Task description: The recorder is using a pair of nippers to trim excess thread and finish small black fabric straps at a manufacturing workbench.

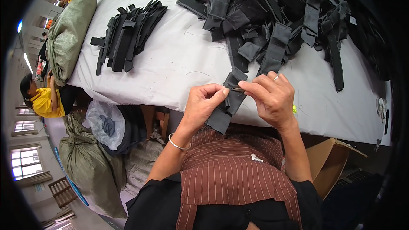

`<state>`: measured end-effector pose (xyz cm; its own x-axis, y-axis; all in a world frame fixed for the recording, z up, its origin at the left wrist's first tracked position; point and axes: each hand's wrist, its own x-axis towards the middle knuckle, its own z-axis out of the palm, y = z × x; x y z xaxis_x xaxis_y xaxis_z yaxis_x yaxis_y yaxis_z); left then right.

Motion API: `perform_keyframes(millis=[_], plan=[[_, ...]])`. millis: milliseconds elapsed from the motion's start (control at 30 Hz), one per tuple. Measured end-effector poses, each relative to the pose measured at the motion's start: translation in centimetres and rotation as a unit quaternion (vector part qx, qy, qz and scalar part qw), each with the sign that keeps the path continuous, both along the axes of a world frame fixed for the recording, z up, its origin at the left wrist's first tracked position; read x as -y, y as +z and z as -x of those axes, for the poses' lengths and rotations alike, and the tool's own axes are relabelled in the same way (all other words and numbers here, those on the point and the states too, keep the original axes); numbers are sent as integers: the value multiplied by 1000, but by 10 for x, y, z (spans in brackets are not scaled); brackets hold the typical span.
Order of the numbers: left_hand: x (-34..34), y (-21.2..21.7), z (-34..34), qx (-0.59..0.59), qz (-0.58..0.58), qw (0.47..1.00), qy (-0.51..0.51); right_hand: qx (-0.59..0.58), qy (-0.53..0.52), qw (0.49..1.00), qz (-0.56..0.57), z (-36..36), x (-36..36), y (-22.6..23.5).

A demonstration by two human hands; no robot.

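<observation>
White-covered counter (170,59) filling upper frame, large heap of black fabric pieces (277,12) upper right, neat smaller stack (128,34) upper left, grey-green sacks (89,166) on floor lower left, cardboard box (330,164) lower right, both hands, left hand (202,104) and right hand (270,98), pinching one black fabric strip (228,102) at counter's near edge, centre frame.

Silver bangle (178,144), ring (275,78), striped brown apron (234,174)

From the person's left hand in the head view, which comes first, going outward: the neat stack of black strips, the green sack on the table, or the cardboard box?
1. Stack of black strips, up and to the left of the left hand on the table.
2. Cardboard box, lower right, beside the table; close to the stack's distance, so this ranking is loose.
3. Green sack, far left end of the table.
</observation>
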<state>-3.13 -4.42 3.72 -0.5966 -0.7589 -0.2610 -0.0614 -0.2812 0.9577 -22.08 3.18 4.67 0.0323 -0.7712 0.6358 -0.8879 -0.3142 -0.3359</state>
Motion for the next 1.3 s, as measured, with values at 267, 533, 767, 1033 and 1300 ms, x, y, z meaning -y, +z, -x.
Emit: perform_keyframes(millis=[267,533,767,1033,1300], plan=[[0,-1,-2,0,9,1000,5,8,-25,1000,-3,-2,-2,0],[-6,6,4,-13,8,997,70,78,-84,993,34,-16,-15,-5],[-21,8,15,-56,-17,992,109,80,-149,983,75,-29,-12,-17],[-24,14,18,-61,-62,987,134,79,-173,977,94,-28,-12,-20],[-26,12,21,-73,-64,986,138,81,-172,977,96,-30,-11,-18]])
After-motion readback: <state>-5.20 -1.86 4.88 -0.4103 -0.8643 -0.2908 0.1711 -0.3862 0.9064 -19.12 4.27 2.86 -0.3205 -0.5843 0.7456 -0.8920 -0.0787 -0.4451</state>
